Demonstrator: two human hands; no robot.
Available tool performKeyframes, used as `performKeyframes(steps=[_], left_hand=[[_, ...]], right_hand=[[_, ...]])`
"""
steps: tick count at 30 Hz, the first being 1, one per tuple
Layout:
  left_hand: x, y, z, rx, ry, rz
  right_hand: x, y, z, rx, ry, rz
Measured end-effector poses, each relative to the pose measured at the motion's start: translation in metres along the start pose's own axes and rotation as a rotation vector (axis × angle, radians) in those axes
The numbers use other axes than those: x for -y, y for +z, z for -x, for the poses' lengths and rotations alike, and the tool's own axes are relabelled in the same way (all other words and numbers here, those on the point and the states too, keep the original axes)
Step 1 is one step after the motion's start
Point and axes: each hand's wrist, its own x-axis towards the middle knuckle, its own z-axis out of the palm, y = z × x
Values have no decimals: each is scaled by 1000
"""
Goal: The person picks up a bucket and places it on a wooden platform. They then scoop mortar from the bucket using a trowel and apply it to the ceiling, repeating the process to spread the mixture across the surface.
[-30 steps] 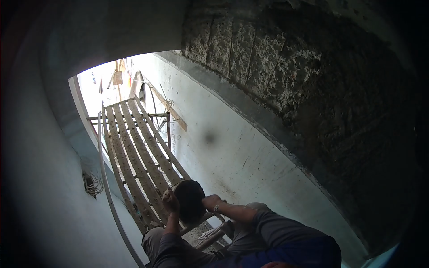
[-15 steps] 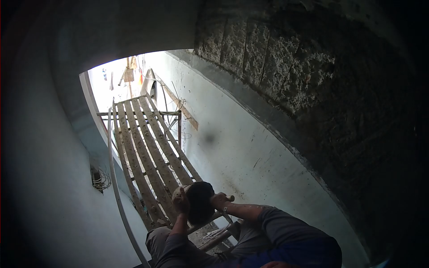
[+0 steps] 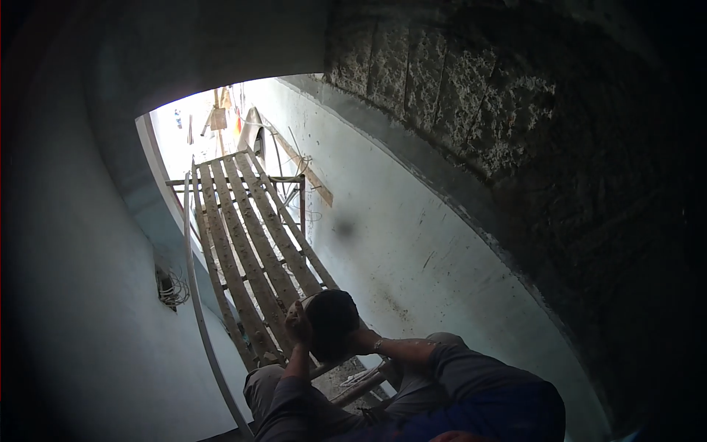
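Observation:
A dark, round, bucket-like thing [image 3: 333, 323] with a paler left side is held in front of my lap, above the near end of the planks. Its inside, if it is hollow, is too black to make out. My left hand [image 3: 298, 326] grips its left side, fingers curled near the pale edge. Against its lower right side is my right hand [image 3: 362, 341], closed, with its fingertips hidden. A band circles the right wrist. Beneath both hands, the slatted plank platform [image 3: 258, 254] stretches away from me toward a bright opening.
A long pale pole [image 3: 197, 302] runs along the platform's left side. Coiled wires [image 3: 174, 289] poke out of the left wall. A board [image 3: 318, 188] leans by the right wall, near a metal frame [image 3: 303, 206]. Rough, dark concrete [image 3: 449, 96] slopes overhead at right.
My right hand has moved in closer against the dark round thing, which has shifted slightly up. A pale rod end beside that hand is no longer visible. The camera view has shifted slightly.

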Motion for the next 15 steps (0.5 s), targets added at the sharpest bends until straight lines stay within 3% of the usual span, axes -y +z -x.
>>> performKeyframes(steps=[4,8,11,15], left_hand=[[-8,-2,0,-115,80,19],[14,4,-14,-209,65,7],[-8,-6,-11,-122,-87,-3],[18,6,-17,-201,164,-34]], right_hand=[[-65,80,-10,-74,-84,-149],[-39,18,11,59,98,-265],[-49,-12,18,152,143,-66],[-49,-81,52,145,-40,-19]])
